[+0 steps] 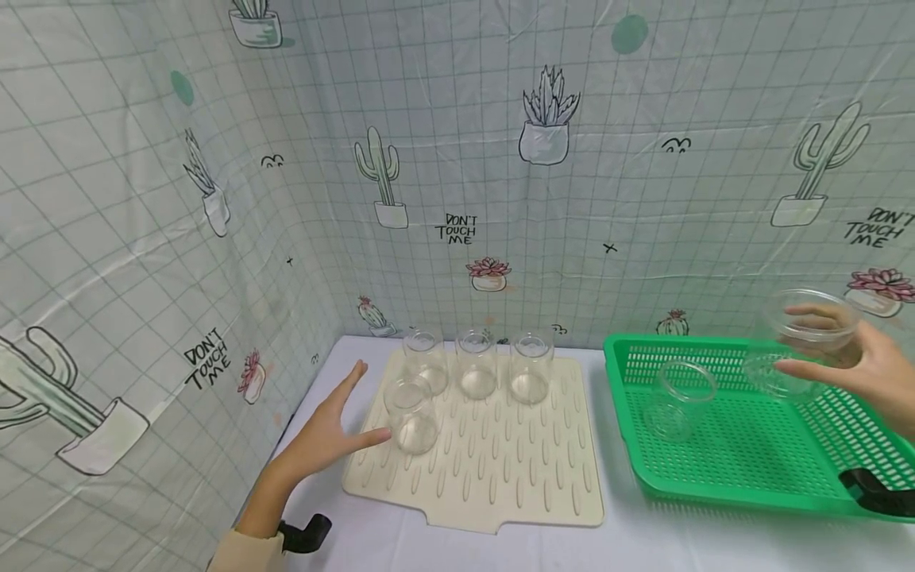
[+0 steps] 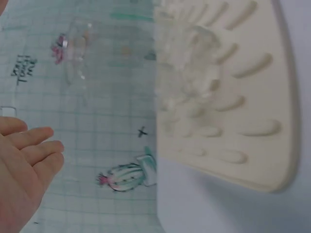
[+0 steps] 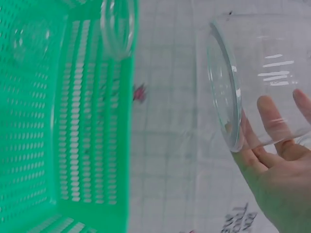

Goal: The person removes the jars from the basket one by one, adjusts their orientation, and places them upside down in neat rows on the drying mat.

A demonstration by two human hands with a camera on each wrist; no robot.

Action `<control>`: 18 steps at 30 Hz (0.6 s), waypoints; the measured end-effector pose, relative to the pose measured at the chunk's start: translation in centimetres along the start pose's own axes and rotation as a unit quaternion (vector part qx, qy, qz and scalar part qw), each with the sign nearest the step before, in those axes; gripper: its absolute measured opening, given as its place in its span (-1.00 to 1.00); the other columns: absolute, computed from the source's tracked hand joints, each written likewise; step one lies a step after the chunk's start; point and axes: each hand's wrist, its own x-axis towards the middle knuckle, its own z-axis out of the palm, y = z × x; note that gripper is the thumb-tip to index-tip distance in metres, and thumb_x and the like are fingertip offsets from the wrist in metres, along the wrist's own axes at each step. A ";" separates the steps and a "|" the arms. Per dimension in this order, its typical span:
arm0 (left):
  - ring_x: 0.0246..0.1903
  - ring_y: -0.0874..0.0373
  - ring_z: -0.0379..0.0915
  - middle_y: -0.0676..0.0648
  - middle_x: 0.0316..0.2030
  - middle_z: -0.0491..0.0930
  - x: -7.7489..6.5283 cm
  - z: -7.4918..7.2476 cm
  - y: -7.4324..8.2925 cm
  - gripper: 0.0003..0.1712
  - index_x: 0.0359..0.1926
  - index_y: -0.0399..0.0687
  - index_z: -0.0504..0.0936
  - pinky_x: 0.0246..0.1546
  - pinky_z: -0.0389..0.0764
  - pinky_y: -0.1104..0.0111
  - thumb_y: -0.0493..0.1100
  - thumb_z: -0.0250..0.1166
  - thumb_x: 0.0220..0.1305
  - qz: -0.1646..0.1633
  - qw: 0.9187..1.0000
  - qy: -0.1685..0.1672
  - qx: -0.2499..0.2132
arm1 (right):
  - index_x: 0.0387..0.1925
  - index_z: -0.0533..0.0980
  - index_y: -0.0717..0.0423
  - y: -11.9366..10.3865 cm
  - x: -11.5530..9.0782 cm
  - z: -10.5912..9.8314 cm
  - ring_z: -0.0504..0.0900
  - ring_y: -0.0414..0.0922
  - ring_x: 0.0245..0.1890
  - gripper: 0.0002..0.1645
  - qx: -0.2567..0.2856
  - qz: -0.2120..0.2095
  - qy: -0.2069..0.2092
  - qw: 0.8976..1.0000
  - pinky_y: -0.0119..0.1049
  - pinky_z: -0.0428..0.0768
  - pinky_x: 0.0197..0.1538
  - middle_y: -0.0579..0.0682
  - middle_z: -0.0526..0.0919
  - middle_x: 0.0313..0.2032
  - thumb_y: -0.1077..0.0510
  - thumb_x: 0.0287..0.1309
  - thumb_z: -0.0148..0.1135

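Note:
My right hand (image 1: pixel 868 361) grips a clear plastic jar (image 1: pixel 797 349) by its side, raised over the right part of a green basket (image 1: pixel 643 469). In the right wrist view the fingers wrap the see-through wall of this jar (image 3: pixel 272 68) just below its rim. Another clear jar (image 1: pixel 675 401) sits in the basket's left part. My left hand (image 1: pixel 322 437) is held with thumb and fingers spread, beside the nearest jar (image 1: pixel 412 417) on a cream drying mat (image 1: pixel 500 477). Three more jars, among them a middle jar (image 1: pixel 476 365), stand in a row along the mat's back.
A white cloth (image 1: pixel 529 548) covers the table under mat and basket. Behind and at the left hangs a gridded curtain (image 1: pixel 443 103) printed with cacti. The basket's raised left wall stands just right of the mat.

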 end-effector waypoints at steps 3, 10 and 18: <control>0.52 -0.12 -0.21 -0.06 0.56 -0.10 0.5 -0.1 1.2 0.28 0.61 0.05 -0.19 0.38 -0.02 -0.26 0.16 0.49 0.13 0.027 1.000 0.007 -0.002 | 0.48 0.18 -0.09 -1.4 0.0 0.4 0.42 -0.63 -0.05 -0.06 0.003 -0.011 0.003 1.000 -0.65 0.46 -0.22 -0.31 0.30 0.13 0.41 0.17 0.35; 0.52 -0.04 -0.21 0.04 0.56 -0.10 1.9 0.8 4.3 0.23 0.60 0.21 -0.14 0.37 0.02 -0.26 0.19 0.48 0.13 0.066 0.998 -0.003 -0.019 | 0.43 0.27 -0.04 -4.3 0.0 1.5 0.53 -0.52 -0.12 -0.06 -0.015 -0.031 -0.003 0.999 -0.63 0.43 -0.22 -0.29 0.40 0.08 0.38 0.07 0.46; 0.52 0.09 -0.18 0.09 0.55 -0.06 3.1 1.8 6.7 0.20 0.60 0.26 -0.09 0.38 0.05 -0.20 0.18 0.49 0.13 0.101 0.994 -0.013 -0.029 | 0.42 0.30 -0.09 -7.1 -0.1 3.5 0.56 -0.38 -0.10 -0.08 -0.009 -0.036 -0.020 0.999 -0.51 0.49 -0.21 -0.19 0.48 0.07 0.33 0.05 0.48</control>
